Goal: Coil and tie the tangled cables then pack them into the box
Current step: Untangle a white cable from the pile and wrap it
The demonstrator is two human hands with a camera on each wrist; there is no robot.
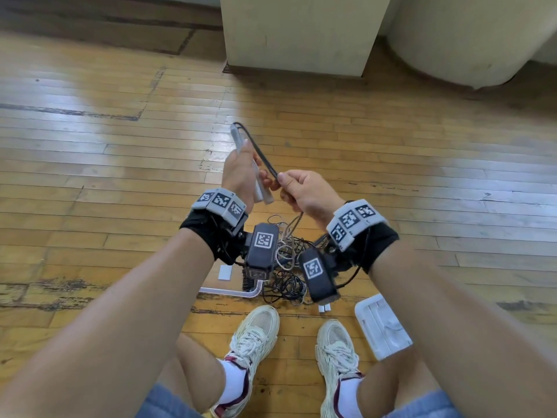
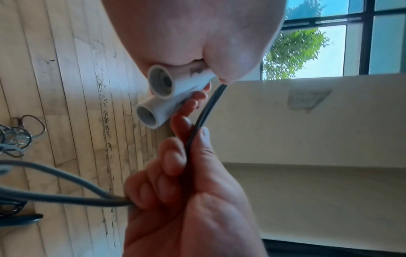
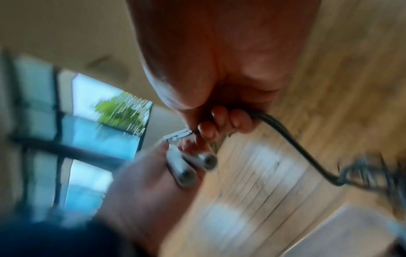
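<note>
Wooden floor [image 1: 90, 146] carries the tangled cables [image 1: 286, 267]. Above them, the left hand [image 1: 238, 170] grips two grey tubes [image 1: 259, 188]; the right hand [image 1: 304, 191] pinches a black cable [image 1: 262, 155].

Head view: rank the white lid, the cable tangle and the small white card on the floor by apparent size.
1. cable tangle, though the wrist cameras hide part of it
2. white lid, close behind and nearer the camera, so unsure
3. small white card

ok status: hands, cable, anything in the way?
Left hand grips two white tubes. Right hand pinches the black cable looped over the tube tops. Tangled pile on the floor; nothing blocking.
</note>
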